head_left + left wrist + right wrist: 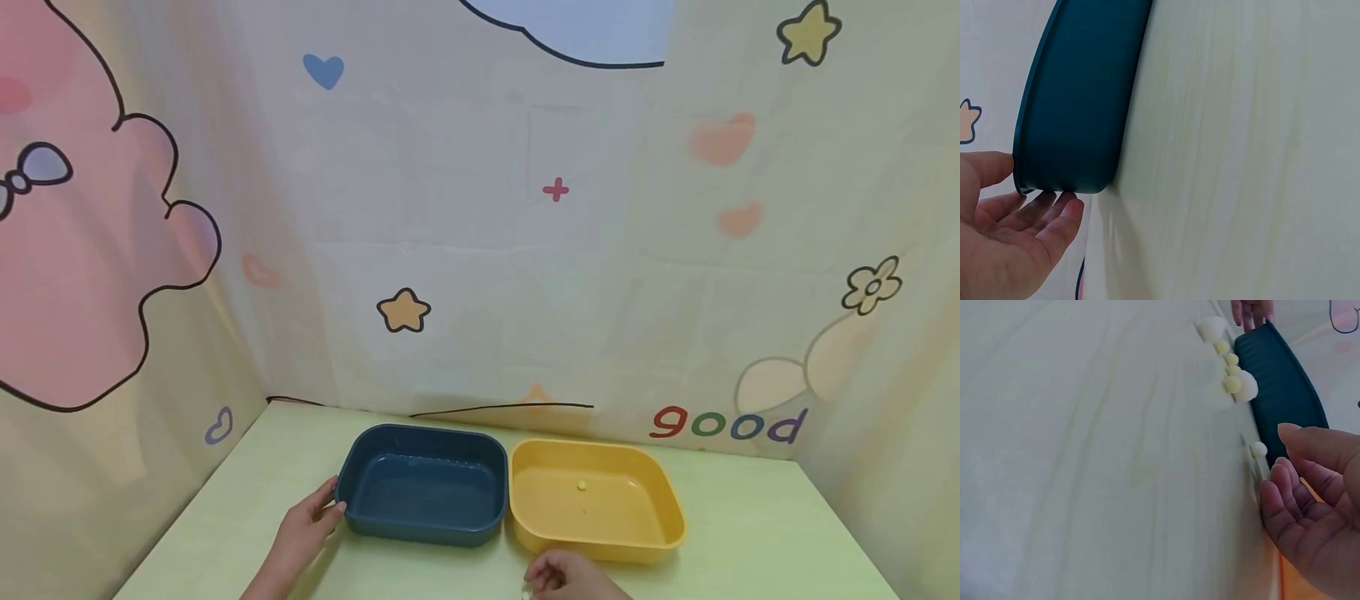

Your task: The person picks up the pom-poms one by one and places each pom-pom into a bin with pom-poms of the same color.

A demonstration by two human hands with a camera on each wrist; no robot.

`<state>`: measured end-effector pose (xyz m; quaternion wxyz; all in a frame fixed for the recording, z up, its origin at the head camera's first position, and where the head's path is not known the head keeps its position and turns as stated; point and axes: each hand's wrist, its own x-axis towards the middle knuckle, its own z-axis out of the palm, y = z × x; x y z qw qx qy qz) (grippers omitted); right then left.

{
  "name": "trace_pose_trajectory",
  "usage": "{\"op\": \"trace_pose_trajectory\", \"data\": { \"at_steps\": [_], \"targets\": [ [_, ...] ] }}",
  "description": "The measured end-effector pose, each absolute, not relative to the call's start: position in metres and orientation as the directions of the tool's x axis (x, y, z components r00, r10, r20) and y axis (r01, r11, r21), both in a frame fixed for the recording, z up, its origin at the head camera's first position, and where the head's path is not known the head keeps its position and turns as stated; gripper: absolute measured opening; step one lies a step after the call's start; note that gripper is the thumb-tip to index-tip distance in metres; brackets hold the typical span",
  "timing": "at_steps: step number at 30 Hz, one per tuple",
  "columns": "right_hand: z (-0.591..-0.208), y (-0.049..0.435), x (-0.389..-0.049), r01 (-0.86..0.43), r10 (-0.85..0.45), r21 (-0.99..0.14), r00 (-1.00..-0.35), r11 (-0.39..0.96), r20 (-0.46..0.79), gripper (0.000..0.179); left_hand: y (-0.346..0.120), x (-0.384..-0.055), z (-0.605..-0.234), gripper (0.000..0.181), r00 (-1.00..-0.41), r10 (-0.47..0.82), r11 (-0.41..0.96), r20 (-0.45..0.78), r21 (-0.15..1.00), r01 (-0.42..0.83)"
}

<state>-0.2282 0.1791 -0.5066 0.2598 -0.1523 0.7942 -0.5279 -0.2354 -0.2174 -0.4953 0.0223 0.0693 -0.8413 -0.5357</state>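
A dark blue tray [423, 533] and a yellow tray [600, 550] stand side by side. At the blue tray's left end, my left hand [307, 521] holds its edge, thumb at the rim and fingers against the outer wall, as the left wrist view shows [1016, 237]. One small yellow ball [581, 486] lies inside the yellow tray. My right hand [566, 575] is in front of that tray, fingers loosely bent. In the right wrist view, a small white ball [1259, 449] lies near its fingertips, with nothing visible between thumb and fingers.
Larger white balls [1245, 386] and small yellow balls [1232, 360] lie on the pale table [1116, 456] beyond the right hand. A printed curtain [480, 167] hangs behind the trays and along both sides of the table.
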Motion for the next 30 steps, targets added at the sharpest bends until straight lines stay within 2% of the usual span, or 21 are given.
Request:
{"op": "trace_pose_trajectory", "data": {
  "at_steps": [4, 12, 23, 30],
  "targets": [
    [-0.510, 0.177, -0.228, 0.010, -0.534, -0.920, -0.812, 0.393, -0.237, 0.016, -0.218, -0.235, -0.496, 0.055, -0.989, -0.142, 0.419, -0.046, 0.902, -0.102],
    [-0.515, 0.172, -0.228, -0.029, -0.507, -0.880, -0.826, 0.474, -0.246, 0.014, -0.218, -0.234, -0.495, 0.054, -0.989, -0.145, 0.421, -0.042, 0.901, -0.100],
    [-0.506, 0.167, -0.226, -0.036, -0.481, -0.842, -0.834, 0.538, -0.271, 0.012, -0.216, -0.234, -0.495, 0.055, -0.989, -0.144, 0.419, -0.043, 0.902, -0.100],
    [-0.502, 0.164, -0.224, -0.086, -0.482, -0.824, -0.843, 0.559, -0.239, 0.008, -0.216, -0.233, -0.493, 0.055, -0.988, -0.148, 0.416, -0.040, 0.904, -0.098]
  ]
}}
